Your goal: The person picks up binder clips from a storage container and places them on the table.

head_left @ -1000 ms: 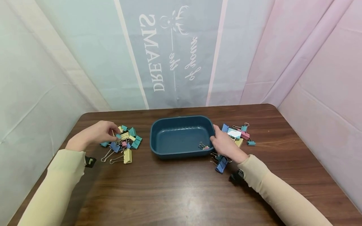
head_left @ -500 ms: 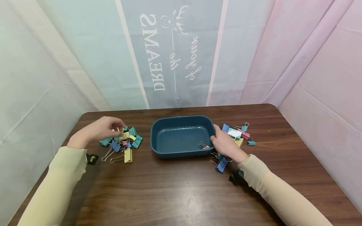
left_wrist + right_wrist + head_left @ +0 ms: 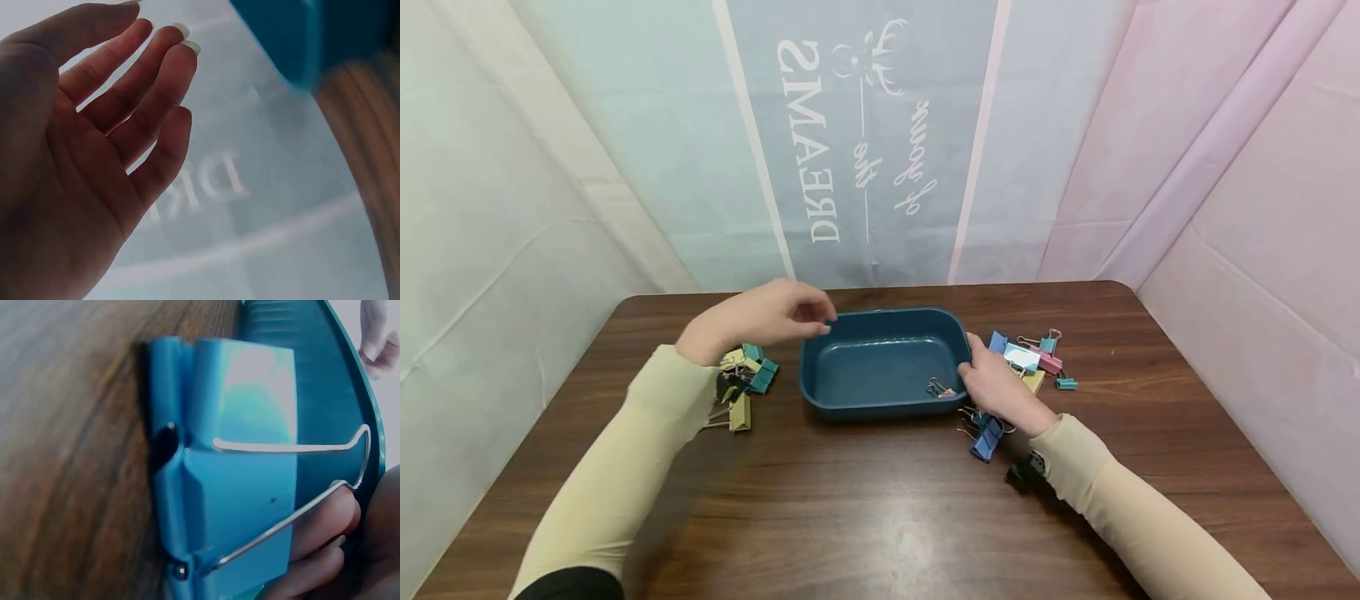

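Note:
My left hand [image 3: 763,312] is over the left rim of a dark teal plastic tray [image 3: 880,410]. Thumb and index finger pinch a small teal binder clip [image 3: 828,325], mostly hidden by the fingertips. In the left wrist view the other fingers [image 3: 172,75] are loosely bent, and the clip cannot be made out. My right hand [image 3: 1000,383] grips the tray's right end, thumb at the rim. In the tray's near right corner lie small binder clips [image 3: 940,389]. A large blue binder clip [image 3: 244,475] stands before the right fingers in the right wrist view.
Left of the tray is a pile of yellow and teal binder clips [image 3: 762,375], partly behind the left wrist. Blue, pink, yellow and teal clips [image 3: 1047,360] lie around the right hand. A printed curtain [image 3: 880,167] hangs behind the wooden table [image 3: 865,517].
My left hand has lifted from the left pile and moved right to the tray's rim, carrying the small teal binder clip. My right hand has stayed on the tray.

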A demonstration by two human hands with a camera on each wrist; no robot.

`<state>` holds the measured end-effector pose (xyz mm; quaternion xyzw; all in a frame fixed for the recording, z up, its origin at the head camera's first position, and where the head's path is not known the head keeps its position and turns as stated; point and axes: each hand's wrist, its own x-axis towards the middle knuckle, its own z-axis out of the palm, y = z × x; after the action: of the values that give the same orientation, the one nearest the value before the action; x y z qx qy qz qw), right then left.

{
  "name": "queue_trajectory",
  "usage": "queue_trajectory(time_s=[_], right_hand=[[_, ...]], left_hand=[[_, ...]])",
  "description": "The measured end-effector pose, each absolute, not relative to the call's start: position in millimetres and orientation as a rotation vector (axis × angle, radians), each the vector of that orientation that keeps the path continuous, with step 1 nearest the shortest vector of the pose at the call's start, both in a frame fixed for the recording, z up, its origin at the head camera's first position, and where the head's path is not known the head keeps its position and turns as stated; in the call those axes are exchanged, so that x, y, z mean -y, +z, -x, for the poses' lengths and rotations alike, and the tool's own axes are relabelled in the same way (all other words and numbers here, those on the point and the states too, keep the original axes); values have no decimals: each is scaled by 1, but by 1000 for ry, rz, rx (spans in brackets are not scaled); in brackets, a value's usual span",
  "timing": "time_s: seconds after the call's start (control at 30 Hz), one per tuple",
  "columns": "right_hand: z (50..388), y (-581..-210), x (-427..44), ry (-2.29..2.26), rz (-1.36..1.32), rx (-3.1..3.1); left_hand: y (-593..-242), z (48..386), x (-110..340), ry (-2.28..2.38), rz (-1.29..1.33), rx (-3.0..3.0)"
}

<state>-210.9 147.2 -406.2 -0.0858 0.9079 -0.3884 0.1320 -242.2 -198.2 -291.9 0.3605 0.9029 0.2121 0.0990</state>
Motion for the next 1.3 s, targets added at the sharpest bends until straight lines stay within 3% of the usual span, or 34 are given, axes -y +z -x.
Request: queue_trajectory(time_s=[0.27,0.6,1.03,1.3], right_hand=[[209,-409,-142,-1119,251,-2634],[212,-410,-143,-1088,259,-2652],[214,-408,-146,-1067,291,-2691],[214,-404,-147,-1038,287,-2702]], left_hand=[[-296,256,132,643,-1274,-2568],[-331,267,68,554,-1389,-2491],[-378,280,42,457,-1289,-2250],[-381,280,37,341,-1366,-2206]])
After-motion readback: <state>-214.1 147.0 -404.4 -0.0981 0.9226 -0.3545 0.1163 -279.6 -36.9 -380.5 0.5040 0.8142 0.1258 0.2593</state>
